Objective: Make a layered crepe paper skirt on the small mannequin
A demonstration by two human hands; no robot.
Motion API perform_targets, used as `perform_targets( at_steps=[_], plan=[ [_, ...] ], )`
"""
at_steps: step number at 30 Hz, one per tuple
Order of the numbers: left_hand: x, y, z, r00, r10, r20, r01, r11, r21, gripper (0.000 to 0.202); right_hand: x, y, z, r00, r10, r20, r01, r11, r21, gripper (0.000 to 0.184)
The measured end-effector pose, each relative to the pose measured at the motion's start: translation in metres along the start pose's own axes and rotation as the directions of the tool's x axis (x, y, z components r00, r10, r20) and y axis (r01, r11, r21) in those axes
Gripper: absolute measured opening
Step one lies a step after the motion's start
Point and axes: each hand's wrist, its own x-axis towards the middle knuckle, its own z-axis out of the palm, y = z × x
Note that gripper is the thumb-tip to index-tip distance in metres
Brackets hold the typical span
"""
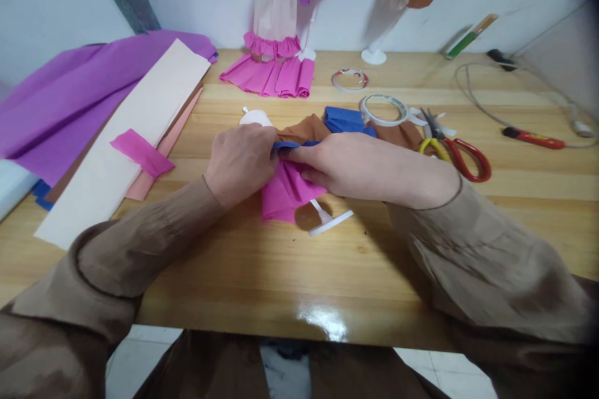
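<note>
– In the middle of the wooden table (421, 243), what are the two hands busy with?

– A fan of pink pleated paper (285, 190) with a blue strip (287, 145) laid across its top edge. The left hand (241, 159) is curled shut over the strip's left end, knuckles up. The right hand (346, 168) comes in from the other side, with thumb and fingers pinched together on the same strip where it meets the pleats.

– Is the paper lying flat?

– It spreads downwards from under the hands. A white stand (330, 221) pokes out from beneath it and lies tipped over on the wood.

– What lies just behind the hands?

– Some brown paper (304, 128) touching the hands, a folded blue paper (344, 118) beside it, and a white disc (255, 117) just above the left hand.

– And to the right?

– A roll of tape (384, 109), then scissors (449, 149) with one yellow and one red handle, near the right wrist but not touching it. A red-handled tool (533, 137) lies well apart, by a cable.

– On the left?

– A purple crepe sheet (70, 93), a long cream strip (126, 137) slanting over it, and a small pink piece (140, 153) resting on the cream strip.

– Anything at the back?

– A figure in a pink ruffled skirt (271, 72) stands against the wall, with a second tape ring (350, 79) nearby.
</note>
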Motion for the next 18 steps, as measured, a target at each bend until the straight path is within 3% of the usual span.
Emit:
perform_targets(
  at_steps=[9,18],
  plan=[
    [0.002,-0.005,0.001,1.0,0.017,0.009,-0.016,0.997,-0.08,0.029,-0.012,0.002,-0.014,1.0,-0.029,0.011,0.029,1.0,-0.003,0.029],
    [0.005,-0.004,-0.006,0.998,0.007,0.063,0.001,0.993,-0.116,0.026,-0.008,0.0,-0.004,0.999,0.006,-0.037,-0.011,0.991,-0.131,0.04]
  ],
)
